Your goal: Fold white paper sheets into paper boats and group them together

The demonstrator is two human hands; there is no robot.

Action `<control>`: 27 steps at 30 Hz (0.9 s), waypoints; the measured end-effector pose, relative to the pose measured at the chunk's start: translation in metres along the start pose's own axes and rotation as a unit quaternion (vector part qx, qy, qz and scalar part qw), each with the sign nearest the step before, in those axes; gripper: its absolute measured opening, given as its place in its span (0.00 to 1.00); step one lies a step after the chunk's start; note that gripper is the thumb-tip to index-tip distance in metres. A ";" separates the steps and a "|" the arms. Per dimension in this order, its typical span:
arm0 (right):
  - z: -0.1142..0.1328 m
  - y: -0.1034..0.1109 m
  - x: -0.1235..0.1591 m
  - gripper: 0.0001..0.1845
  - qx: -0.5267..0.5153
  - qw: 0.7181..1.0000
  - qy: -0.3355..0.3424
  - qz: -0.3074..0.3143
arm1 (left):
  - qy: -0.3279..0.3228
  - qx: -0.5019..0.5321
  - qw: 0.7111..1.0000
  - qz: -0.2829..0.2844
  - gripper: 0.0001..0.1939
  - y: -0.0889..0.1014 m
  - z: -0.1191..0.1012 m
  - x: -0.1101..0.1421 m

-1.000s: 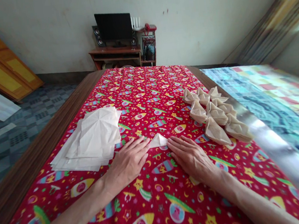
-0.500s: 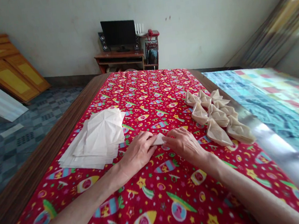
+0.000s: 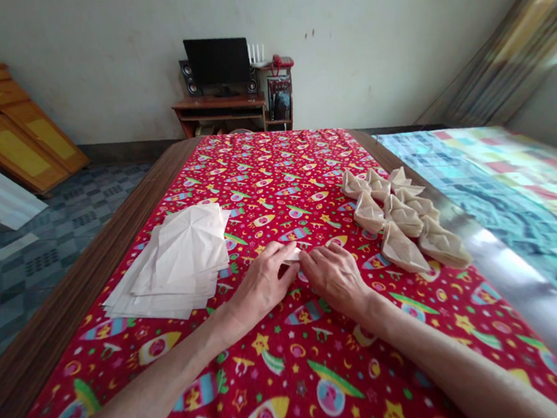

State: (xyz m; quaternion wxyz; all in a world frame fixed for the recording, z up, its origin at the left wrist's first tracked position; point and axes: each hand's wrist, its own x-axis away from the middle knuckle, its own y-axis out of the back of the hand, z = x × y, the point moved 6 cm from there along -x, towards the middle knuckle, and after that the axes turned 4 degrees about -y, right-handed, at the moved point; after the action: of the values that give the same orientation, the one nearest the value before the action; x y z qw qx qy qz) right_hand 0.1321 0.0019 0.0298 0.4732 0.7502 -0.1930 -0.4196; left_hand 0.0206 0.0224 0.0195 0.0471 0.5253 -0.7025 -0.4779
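Observation:
A small piece of folded white paper (image 3: 292,256) lies between my hands at the middle of the table, mostly covered by fingers. My left hand (image 3: 269,274) grips its left side with thumb and fingers. From the right, my right hand (image 3: 333,273) has its curled fingers pressed on the paper's other end. To the left rests a stack of creased white paper sheets (image 3: 190,252). Several folded paper boats (image 3: 400,215), cream in colour, stand grouped on the right.
A red patterned cloth (image 3: 258,379) covers the wooden table (image 3: 81,285). Beyond it are a monitor (image 3: 219,61) on a small desk (image 3: 219,105) and a red telephone (image 3: 282,62). A bed with a patchwork cover (image 3: 496,177) adjoins the right side; a wooden cabinet (image 3: 13,132) stands far left.
My right hand has shifted slightly left, closer to my left hand, and its fingers now cover more of the folded paper. The view has turned a little.

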 end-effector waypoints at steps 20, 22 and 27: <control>-0.022 -0.004 0.006 0.07 -0.167 0.968 -0.189 0.004 | -0.002 0.034 0.999 -0.038 0.23 -0.010 -0.009 -0.001; -0.022 -0.007 0.006 0.07 -0.169 0.969 -0.179 0.007 | -0.001 0.013 1.000 -0.023 0.22 -0.012 -0.008 -0.001; -0.023 -0.012 0.010 0.07 -0.168 0.968 -0.183 0.022 | 0.028 -0.060 0.998 0.021 0.14 -0.014 -0.003 -0.002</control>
State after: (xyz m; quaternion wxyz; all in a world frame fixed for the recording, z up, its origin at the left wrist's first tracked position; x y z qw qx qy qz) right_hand 0.1553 0.0133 0.0198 0.5576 0.5661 -0.2195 -0.5660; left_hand 0.0330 0.0216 0.0120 0.1084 0.5203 -0.6815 -0.5030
